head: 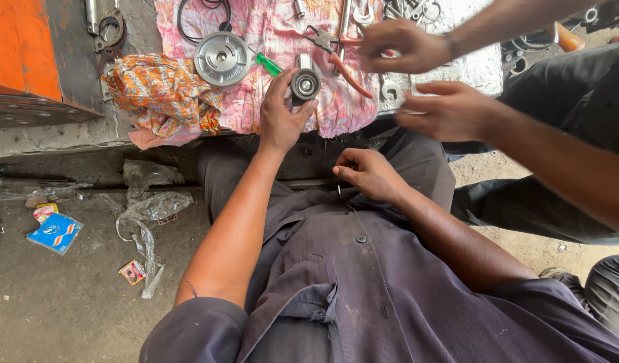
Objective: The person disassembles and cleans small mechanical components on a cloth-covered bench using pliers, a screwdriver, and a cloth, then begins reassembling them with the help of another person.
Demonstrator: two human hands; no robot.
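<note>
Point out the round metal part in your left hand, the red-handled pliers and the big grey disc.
round metal part (305, 85), head view, its ringed face.
red-handled pliers (347, 75), head view, lower handle.
grey disc (222, 58), head view, its centre hub.

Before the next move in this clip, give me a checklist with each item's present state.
1. Left hand grips the round metal part: ok, fingers wrap its side.
2. Right hand holds a small pin near the lap: ok, pinched, though tiny.
3. Part over the pink cloth: ok.
4. Co-worker's hands clear of the part: not ok, they hover close to its right, one at the red pliers.
5. Round cover lies flat on the cloth: ok.
6. Part's condition: cannot tell.
</note>
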